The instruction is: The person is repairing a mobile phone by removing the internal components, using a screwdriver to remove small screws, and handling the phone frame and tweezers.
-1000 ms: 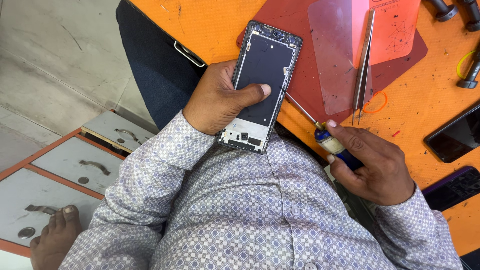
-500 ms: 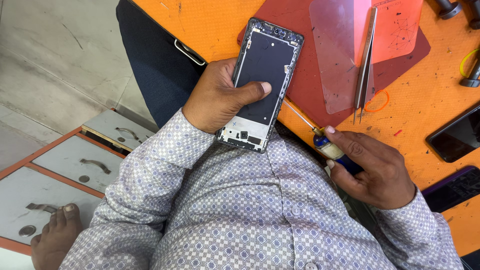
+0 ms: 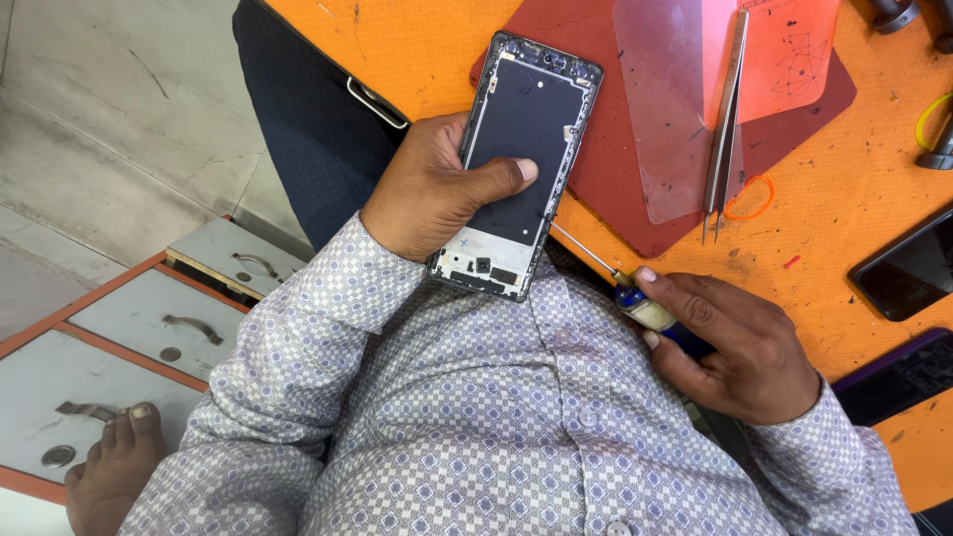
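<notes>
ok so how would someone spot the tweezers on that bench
Start at the orange bench and find the dark red mat on it. Across a clear plastic sheet on that mat lie the tweezers: thin, silvery metal, points toward the person, beside a small orange ring.

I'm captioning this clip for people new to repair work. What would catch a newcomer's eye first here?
The opened black phone frame at centre, gripped by the left hand with the thumb across its dark inner panel. Just right of it, the right hand holds a blue-handled screwdriver, its tip at the frame's right edge. Behind lies the bright orange worktable, with steel tweezers on a dark red mat.
</notes>
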